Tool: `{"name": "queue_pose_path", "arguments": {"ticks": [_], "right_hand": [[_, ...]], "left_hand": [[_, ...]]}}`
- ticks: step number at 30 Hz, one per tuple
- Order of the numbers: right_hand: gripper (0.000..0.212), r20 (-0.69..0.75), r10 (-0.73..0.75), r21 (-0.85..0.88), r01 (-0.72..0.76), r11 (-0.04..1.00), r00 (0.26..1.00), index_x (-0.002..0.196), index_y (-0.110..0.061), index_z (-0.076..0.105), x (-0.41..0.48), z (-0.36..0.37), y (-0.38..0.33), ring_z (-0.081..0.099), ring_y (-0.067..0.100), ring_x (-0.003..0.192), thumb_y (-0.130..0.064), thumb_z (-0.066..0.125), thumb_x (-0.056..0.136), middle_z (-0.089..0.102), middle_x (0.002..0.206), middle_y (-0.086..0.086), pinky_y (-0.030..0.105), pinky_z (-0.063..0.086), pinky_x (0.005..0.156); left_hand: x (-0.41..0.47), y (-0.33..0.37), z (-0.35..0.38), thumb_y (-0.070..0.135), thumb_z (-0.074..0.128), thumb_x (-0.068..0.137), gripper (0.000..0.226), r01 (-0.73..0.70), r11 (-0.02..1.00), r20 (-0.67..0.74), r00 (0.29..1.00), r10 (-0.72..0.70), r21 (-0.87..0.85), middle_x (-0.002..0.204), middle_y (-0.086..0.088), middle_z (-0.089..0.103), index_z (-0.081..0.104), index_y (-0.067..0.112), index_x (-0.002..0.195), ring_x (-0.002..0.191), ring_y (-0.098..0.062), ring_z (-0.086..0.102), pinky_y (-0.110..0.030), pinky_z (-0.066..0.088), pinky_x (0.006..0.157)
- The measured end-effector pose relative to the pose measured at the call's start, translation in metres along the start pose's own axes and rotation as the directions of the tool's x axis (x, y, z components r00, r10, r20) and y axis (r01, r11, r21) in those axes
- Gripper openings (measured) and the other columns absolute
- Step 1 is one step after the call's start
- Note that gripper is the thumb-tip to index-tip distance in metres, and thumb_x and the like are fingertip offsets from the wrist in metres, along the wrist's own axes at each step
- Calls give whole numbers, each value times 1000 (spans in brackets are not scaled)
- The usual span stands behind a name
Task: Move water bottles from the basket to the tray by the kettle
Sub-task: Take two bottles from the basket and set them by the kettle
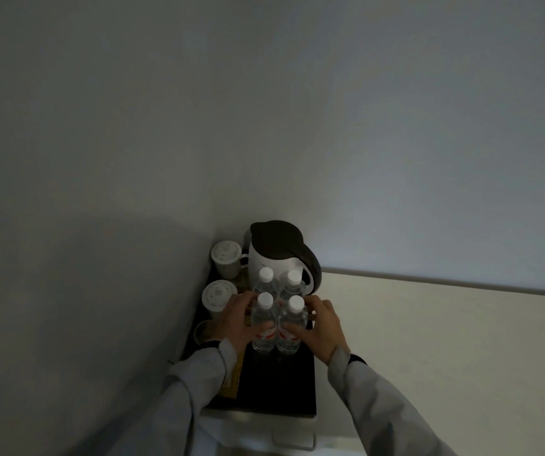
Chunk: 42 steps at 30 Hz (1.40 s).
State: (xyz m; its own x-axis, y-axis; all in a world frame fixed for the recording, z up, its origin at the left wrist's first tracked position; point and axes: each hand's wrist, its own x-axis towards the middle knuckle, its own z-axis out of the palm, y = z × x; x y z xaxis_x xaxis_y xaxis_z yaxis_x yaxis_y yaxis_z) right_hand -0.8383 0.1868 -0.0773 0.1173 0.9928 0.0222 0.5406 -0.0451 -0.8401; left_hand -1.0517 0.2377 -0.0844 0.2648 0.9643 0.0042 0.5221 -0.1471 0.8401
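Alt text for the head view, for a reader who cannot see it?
Both hands, left and right, press together four clear plastic water bottles with white caps standing on a black rectangular tray, before a white electric kettle with dark lid; two white lidded cups stand left.

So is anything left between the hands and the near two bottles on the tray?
Nothing visible: left hand and right hand already touch the two near clear white-capped plastic bottles standing on the black tray.

Black tray [277, 386]. White kettle [272, 258], dark brown lid and handle. Clear bottles [266, 324], white caps, red-and-white labels. White lidded cups [226, 261], faint speckled pattern. Pale grey sleeves [195, 383]. Cream surface [445, 340].
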Motion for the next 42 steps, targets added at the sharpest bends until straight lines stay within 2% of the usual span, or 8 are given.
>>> {"name": "queue_pose_path", "arguments": {"ticks": [6, 13, 19, 23, 29, 33, 39, 42], "right_hand": [[54, 23, -16, -11, 16, 1000, 1000, 117, -29, 58, 4, -3, 0, 61, 18, 93, -41, 85, 72, 51, 104, 3, 30, 54, 89], [55, 14, 15, -3, -14, 1000, 1000, 116, -33, 56, 5, -4, -2, 60, 17, 91, -41, 86, 70, 50, 104, 1, 27, 53, 88], [55, 1, 40, -1, -40, 999, 999, 115, -31, 58, 2, 1, -4, 61, 23, 96, -44, 86, 69, 52, 105, 5, 34, 54, 90], [54, -9, 67, -10, -67, 998, 998, 115, -29, 59, 2, 1, -8, 62, 26, 97, -42, 86, 70, 52, 107, 6, 40, 54, 90], [53, -36, 84, 4, -84, 996, 996, 113, -32, 59, -2, 4, -10, 63, 23, 95, -43, 85, 69, 52, 106, 3, 41, 55, 90], [52, -44, 77, 1, -78, 997, 996, 111, -35, 58, -3, 6, -10, 62, 25, 93, -46, 85, 68, 51, 102, 2, 41, 55, 89], [50, -57, 88, 1, -89, 996, 994, 110, -38, 56, -4, 9, -11, 62, 24, 93, -45, 84, 69, 50, 103, 1, 41, 55, 89], [52, -47, 90, 7, -90, 996, 995, 111, -36, 57, -4, 8, -10, 63, 24, 93, -45, 85, 68, 51, 104, 1, 40, 55, 90]], "left_hand": [[5, 2, 0, 32, 88, 65, 52, 7, 1000, 7, 1000, -7, 11, 107, -3, 58, 55, 40, 104, 100, -20, 60, -27, 46, 83], [1, 6, 1, 39, 83, 70, 52, -25, 1000, -14, 1000, 24, -15, 111, -2, 57, 53, 37, 112, 106, -23, 57, -44, 50, 91], [0, 5, 6, 39, 82, 75, 55, 13, 999, -7, 1000, -14, -35, 118, -10, 60, 55, 24, 119, 111, -29, 57, -52, 50, 92], [0, 5, 7, 38, 81, 77, 54, 23, 999, -20, 1000, -24, -37, 119, -9, 59, 55, 23, 122, 112, -27, 56, -50, 49, 94], [-3, 6, 5, 33, 83, 75, 53, 25, 999, -24, 999, -26, -40, 119, -10, 59, 55, 23, 120, 111, -27, 57, -48, 49, 93], [-4, 8, 4, 36, 83, 75, 53, 37, 998, -24, 999, -38, -43, 120, -9, 57, 51, 35, 117, 109, -28, 57, -47, 51, 91], [-7, 6, 5, 41, 81, 74, 53, 46, 998, -37, 998, -47, -34, 118, -1, 53, 48, 43, 115, 106, -21, 55, -35, 45, 87], [-6, 7, 4, 42, 80, 74, 53, 50, 999, -28, 998, -50, -14, 120, -3, 54, 48, 43, 115, 107, -23, 55, -37, 46, 88]]}}
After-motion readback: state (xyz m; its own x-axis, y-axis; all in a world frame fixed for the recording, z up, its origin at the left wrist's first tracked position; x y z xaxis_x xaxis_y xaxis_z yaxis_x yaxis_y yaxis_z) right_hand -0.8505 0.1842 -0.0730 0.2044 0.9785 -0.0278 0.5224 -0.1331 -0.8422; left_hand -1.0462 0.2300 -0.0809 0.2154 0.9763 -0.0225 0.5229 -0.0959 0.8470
